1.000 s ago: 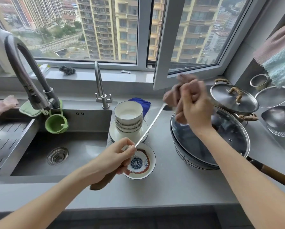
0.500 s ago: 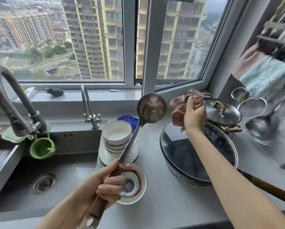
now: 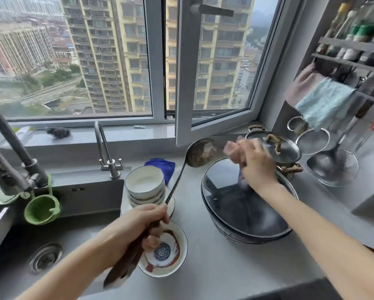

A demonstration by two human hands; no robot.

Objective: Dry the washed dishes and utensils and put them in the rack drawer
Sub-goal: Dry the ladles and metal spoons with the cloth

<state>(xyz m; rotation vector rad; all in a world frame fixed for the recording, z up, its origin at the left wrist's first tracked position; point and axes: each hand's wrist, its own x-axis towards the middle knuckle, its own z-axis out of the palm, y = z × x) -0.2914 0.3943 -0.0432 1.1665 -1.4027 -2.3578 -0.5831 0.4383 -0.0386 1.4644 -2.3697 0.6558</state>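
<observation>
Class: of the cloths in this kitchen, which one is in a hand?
The pink cloth, bunched in the right hand above the glass lid. The blue cloth lies on the counter; the teal cloth hangs from the wall rack.

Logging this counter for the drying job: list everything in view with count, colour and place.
ladle: one, steel, dark handle, raised in the left hand
drying cloth: one, pinkish, bunched in the right hand
plain bowls: one stack, white, beside the sink
patterned bowl: one, white with blue emblem, front counter
lidded wok: one, dark, right of the bowls
steel pot: one, lidded, behind the wok
blue cloth: one, behind the stack
green cup: one, hanging on the faucet
skimmer: one, steel, far right
left hand: grips the ladle handle
right hand: holds the drying cloth
</observation>
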